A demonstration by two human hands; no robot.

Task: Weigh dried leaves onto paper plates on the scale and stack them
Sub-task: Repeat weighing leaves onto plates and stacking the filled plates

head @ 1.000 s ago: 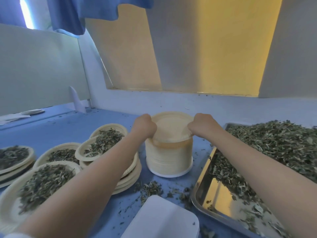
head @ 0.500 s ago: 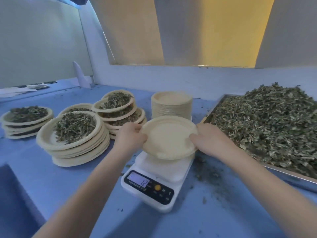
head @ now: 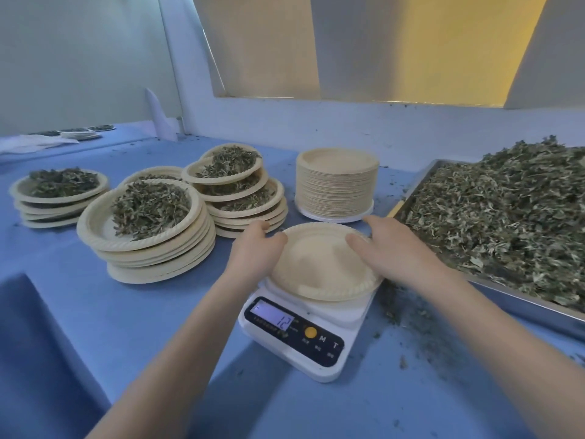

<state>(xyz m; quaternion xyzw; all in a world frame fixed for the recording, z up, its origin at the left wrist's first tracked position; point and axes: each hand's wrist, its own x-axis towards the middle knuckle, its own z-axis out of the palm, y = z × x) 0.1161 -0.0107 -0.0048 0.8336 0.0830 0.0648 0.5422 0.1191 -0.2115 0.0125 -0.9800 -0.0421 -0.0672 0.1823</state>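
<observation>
Now the white digital kitchen scale point(head: 300, 331) nearest on the blue counter point(head: 95, 327) carries the empty beige paper plate point(head: 323, 264); half a second ago it was held just above the platform, a second ago it was being peeled off the supply pile. Display reads 12, so likely needs taring before leaves go on. Left hand point(head: 253, 248) curls its fingers over the plate's left rim, right hand point(head: 392, 248) lies across the right rim, fingers fairly straight, thumb inside the rim. Plate overhangs the platform on the right, close to the steel tray of dried green leaves point(head: 493, 217); short reach, loose crumbs between. Left side: three stacks of filled paper plates point(head: 152, 217), tightly packed, some leaning. Behind the scale, tall stack of empty paper plates point(head: 337, 182). Free room is mostly front-left.
</observation>
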